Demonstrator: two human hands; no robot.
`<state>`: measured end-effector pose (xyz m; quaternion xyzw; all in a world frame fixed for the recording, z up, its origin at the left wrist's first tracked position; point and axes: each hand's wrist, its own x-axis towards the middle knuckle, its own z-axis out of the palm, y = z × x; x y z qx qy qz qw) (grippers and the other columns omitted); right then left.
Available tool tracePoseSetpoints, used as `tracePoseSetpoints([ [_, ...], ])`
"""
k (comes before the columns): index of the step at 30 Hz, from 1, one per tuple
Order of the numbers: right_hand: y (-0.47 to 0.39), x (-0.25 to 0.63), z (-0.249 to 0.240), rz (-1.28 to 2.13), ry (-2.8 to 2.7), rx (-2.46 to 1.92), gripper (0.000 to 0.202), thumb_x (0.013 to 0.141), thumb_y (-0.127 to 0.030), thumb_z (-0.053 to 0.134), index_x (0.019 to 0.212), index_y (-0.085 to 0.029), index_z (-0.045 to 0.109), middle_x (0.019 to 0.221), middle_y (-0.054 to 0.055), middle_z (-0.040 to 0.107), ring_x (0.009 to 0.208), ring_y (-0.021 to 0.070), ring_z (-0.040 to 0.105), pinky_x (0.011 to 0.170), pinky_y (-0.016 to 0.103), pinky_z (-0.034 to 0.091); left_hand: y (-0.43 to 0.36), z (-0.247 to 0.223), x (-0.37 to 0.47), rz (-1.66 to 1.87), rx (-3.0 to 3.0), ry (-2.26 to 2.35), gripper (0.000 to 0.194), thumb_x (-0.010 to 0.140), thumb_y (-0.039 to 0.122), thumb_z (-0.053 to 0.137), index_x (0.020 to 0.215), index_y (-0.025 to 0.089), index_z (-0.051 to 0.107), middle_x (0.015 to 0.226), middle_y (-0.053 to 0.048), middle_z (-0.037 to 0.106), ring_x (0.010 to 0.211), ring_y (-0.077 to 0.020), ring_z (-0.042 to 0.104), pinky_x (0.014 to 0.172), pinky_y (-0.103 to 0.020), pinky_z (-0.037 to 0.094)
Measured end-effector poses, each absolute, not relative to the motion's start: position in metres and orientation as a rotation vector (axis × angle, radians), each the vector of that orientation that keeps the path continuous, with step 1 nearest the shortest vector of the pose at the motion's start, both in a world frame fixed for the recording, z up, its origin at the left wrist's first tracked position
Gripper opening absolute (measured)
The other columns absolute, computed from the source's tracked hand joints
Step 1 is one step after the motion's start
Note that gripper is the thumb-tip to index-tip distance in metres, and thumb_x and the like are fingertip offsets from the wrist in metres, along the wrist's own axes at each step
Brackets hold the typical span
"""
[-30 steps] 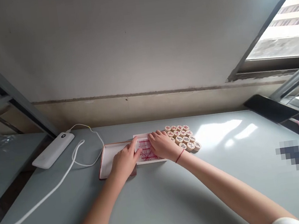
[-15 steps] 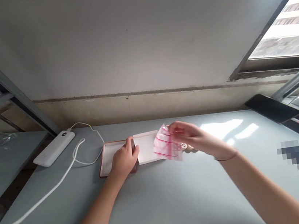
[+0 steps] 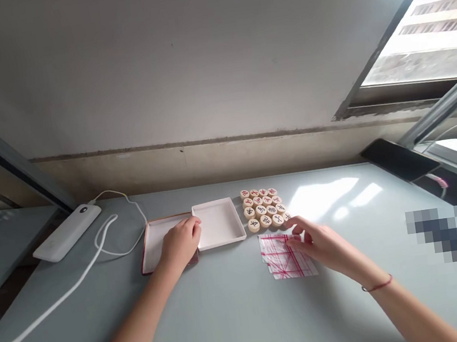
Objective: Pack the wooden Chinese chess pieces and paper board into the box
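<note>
My left hand (image 3: pixel 182 241) rests closed at the right edge of a shallow box half with a dark red rim (image 3: pixel 143 255); what its fingers grip, if anything, is hidden. Touching that side is a white box half (image 3: pixel 219 223) with nothing inside. Several round wooden pieces with red or black characters (image 3: pixel 261 210) lie in rows right of it. Below them a folded plastic sheet with pink lines (image 3: pixel 284 259) lies flat on the table. My right hand (image 3: pixel 317 238) is over the sheet's right edge, thumb and fingers apart, fingertips near the lowest right piece.
A white power bank (image 3: pixel 67 232) with a white cable (image 3: pixel 56 303) lies at the left. A black phone-like slab (image 3: pixel 399 159) is at the back right, near a metal frame (image 3: pixel 435 110). The wall runs behind the table (image 3: pixel 231 316).
My right hand has moved down and right and let go of the plastic sheet, which now lies flat. The rows of pieces have come into view. The camera view has shifted slightly.
</note>
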<state>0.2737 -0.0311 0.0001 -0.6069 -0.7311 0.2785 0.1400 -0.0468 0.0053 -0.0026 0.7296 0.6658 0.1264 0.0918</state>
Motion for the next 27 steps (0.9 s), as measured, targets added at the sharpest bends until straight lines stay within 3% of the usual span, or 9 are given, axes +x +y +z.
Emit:
tracePoseSetpoints([
  [4, -0.029, 0.279, 0.004, 0.716, -2.135, -1.751, 0.02, 0.087, -0.039, 0.047, 0.1, -0.024, 0.051, 0.087, 0.002, 0.061, 0.055, 0.0116, 0.053, 0.054, 0.026, 0.044, 0.01, 0.001, -0.046, 0.401, 2.208, 1.987, 0.029, 0.09, 0.021, 0.037, 0.107, 0.027, 0.059, 0.098, 0.0, 0.07, 0.08, -0.0186, 0.065, 0.06, -0.025, 0.041],
  [7, -0.033, 0.278, 0.012, 0.587, -2.143, -1.717, 0.02, 0.088, -0.042, 0.047, 0.09, -0.023, 0.05, 0.084, 0.001, 0.059, 0.051, 0.0101, 0.047, 0.05, 0.024, 0.041, 0.004, 0.01, -0.042, 0.636, 2.433, 1.967, 0.028, 0.091, 0.024, 0.039, 0.115, 0.022, 0.054, 0.096, -0.004, 0.068, 0.08, -0.0182, 0.063, 0.064, -0.026, 0.042],
  [10, -0.04, 0.262, 0.023, 0.501, -2.216, -1.544, 0.017, 0.091, -0.036, 0.043, 0.084, -0.022, 0.048, 0.077, 0.001, 0.057, 0.051, 0.0092, 0.044, 0.05, 0.022, 0.038, -0.015, 0.018, -0.031, 0.892, 2.777, 1.632, 0.02, 0.092, 0.023, 0.04, 0.086, 0.019, 0.058, 0.073, 0.0, 0.064, 0.065, -0.014, 0.058, 0.062, -0.025, 0.04],
  [12, -0.044, 0.242, 0.027, 0.456, -2.343, -1.324, 0.015, 0.092, -0.027, 0.042, 0.079, -0.02, 0.047, 0.073, 0.001, 0.056, 0.055, 0.0097, 0.046, 0.053, 0.021, 0.036, -0.033, 0.015, -0.023, 0.875, 2.942, 1.32, 0.03, 0.089, 0.019, 0.041, 0.061, 0.02, 0.049, 0.052, 0.003, 0.051, 0.05, -0.0121, 0.049, 0.052, -0.027, 0.033],
  [13, -0.046, 0.231, 0.027, 0.411, -2.42, -1.188, 0.015, 0.09, -0.023, 0.042, 0.077, -0.02, 0.048, 0.07, 0.0, 0.055, 0.057, 0.0102, 0.046, 0.054, 0.022, 0.035, -0.041, 0.01, -0.019, 0.853, 2.976, 1.216, 0.03, 0.087, 0.018, 0.042, 0.057, 0.02, 0.046, 0.048, 0.003, 0.047, 0.046, -0.0116, 0.045, 0.049, -0.028, 0.029],
  [19, -0.049, 0.174, -0.011, 0.056, -2.766, -0.641, 0.024, 0.085, -0.019, 0.043, 0.06, -0.018, 0.043, 0.051, -0.002, 0.046, 0.045, 0.0089, 0.032, 0.048, 0.027, 0.017, -0.06, -0.026, -0.019, 0.49, 2.978, 1.09, 0.022, 0.079, 0.02, 0.049, 0.058, 0.019, 0.043, 0.052, 0.002, 0.05, 0.047, -0.0128, 0.046, 0.047, -0.03, 0.025],
  [27, -0.054, 0.171, -0.026, 0.115, -2.646, -0.73, 0.02, 0.076, -0.017, 0.046, 0.057, -0.018, 0.041, 0.049, -0.003, 0.045, 0.044, 0.0098, 0.026, 0.048, 0.029, 0.01, -0.054, -0.017, -0.022, 0.337, 2.854, 1.087, 0.024, 0.077, 0.019, 0.055, 0.059, 0.019, 0.04, 0.054, 0.004, 0.05, 0.049, -0.0115, 0.044, 0.048, -0.028, 0.023],
])
